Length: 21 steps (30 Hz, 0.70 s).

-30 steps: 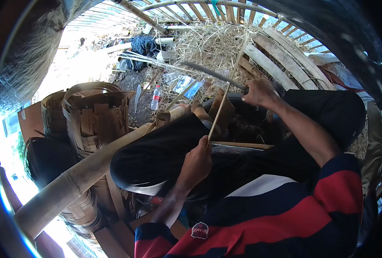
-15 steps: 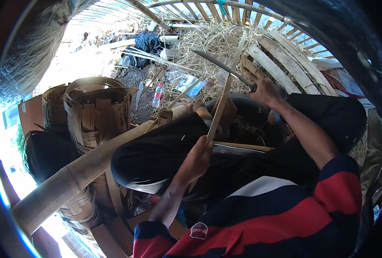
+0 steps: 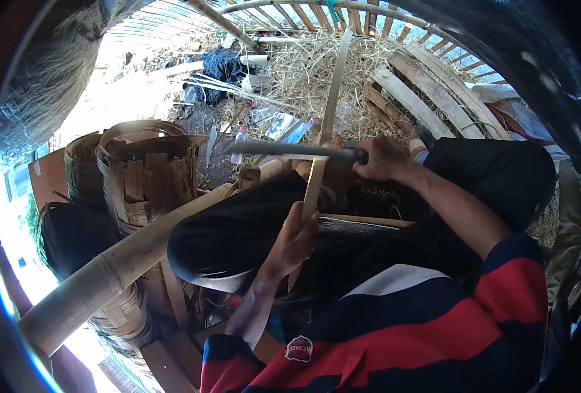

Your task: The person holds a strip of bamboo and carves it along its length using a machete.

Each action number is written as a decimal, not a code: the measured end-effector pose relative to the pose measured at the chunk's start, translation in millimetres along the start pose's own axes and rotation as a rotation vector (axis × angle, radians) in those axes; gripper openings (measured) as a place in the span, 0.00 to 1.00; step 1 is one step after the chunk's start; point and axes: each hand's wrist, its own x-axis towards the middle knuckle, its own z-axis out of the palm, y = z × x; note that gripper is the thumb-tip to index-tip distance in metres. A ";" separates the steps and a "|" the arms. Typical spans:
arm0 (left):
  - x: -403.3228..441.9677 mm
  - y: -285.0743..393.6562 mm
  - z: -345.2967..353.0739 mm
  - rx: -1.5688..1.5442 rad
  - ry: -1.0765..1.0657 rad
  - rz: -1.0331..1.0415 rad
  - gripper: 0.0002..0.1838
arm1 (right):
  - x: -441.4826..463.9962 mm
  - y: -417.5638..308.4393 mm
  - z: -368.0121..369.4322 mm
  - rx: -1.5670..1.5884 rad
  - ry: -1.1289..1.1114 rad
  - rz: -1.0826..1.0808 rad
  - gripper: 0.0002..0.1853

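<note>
A long pale bamboo strip [image 3: 330, 108] stands nearly upright in front of me, its lower part wrapped by the fingers of my left hand [image 3: 293, 241]. In my right hand [image 3: 383, 159] is the handle of a long knife [image 3: 284, 150]. The blade points left and lies across the strip, above my left hand; it is slightly blurred. Under the hands are my crossed legs in black trousers [image 3: 251, 226]. Behind the strip, a dark round basin [image 3: 385, 196] is partly hidden by my right hand and the knife.
A thick bamboo pole [image 3: 107, 278] runs diagonally at the left, beside woven bamboo baskets [image 3: 149, 177]. Curved wooden slats [image 3: 428, 98] lie at the upper right. Straw [image 3: 303, 72], a plastic bottle [image 3: 240, 145] and dark blue netting [image 3: 223, 69] are on the ground ahead.
The knife has swung down and to the left, from slanting to nearly level across the strip. The strip's top has tilted left, and my left hand has lowered slightly.
</note>
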 end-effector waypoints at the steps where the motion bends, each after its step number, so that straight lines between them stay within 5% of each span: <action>1: -0.4 7.0 0.3 -0.073 0.004 -0.020 0.10 | 3.7 7.2 -1.1 0.012 0.036 0.096 0.17; 6: -0.4 8.4 1.4 -0.033 0.013 -0.058 0.09 | -9.9 0.3 7.4 0.026 0.086 0.086 0.17; 11: -0.6 32.8 10.6 -0.354 0.042 -0.020 0.07 | -25.9 -30.6 -3.0 0.019 0.124 -0.221 0.16; 15: -2.8 16.7 6.5 -0.037 0.020 0.124 0.08 | 3.6 18.2 -8.4 0.065 0.174 0.061 0.17; 17: -8.3 30.3 5.2 -0.318 -0.058 -0.147 0.09 | 10.4 34.0 -15.3 -0.001 0.190 0.169 0.17; 21: 1.1 21.5 1.4 -0.417 -0.134 -0.113 0.11 | -5.9 -3.5 3.8 0.185 0.142 -0.054 0.17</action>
